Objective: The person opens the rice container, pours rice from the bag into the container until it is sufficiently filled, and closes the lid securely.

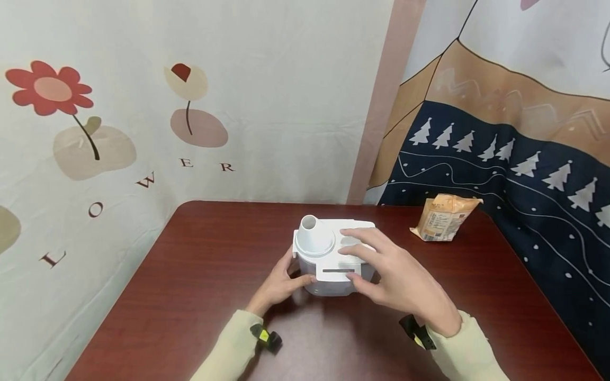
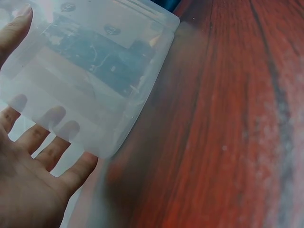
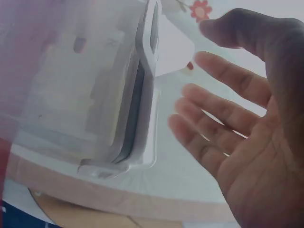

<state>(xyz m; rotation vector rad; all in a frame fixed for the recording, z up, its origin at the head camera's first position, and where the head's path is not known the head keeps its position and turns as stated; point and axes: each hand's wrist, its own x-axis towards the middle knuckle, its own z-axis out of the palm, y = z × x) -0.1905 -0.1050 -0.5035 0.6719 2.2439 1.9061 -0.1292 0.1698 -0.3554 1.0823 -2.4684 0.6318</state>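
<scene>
A translucent plastic container (image 1: pixel 329 289) stands on the table with a white lid (image 1: pixel 329 262) on top. A white cone-shaped spout (image 1: pixel 314 241) with a round opening rises from the lid's left part. My left hand (image 1: pixel 281 283) grips the container's left side, thumb at the front. In the left wrist view, the fingers of that hand (image 2: pixel 38 175) show partly through the clear wall. Over the lid's right part hovers my right hand (image 1: pixel 400 270), fingers spread. The right wrist view shows a gap between that hand (image 3: pixel 251 161) and the lid (image 3: pixel 147 109).
A yellow-orange packet (image 1: pixel 443 218) stands near the back right corner of the brown wooden table (image 1: pixel 219 254). Behind the table hangs a pale cloth (image 1: pixel 286 106) with flower prints, and at the right a dark blue cloth (image 1: pixel 476 169) with tree prints.
</scene>
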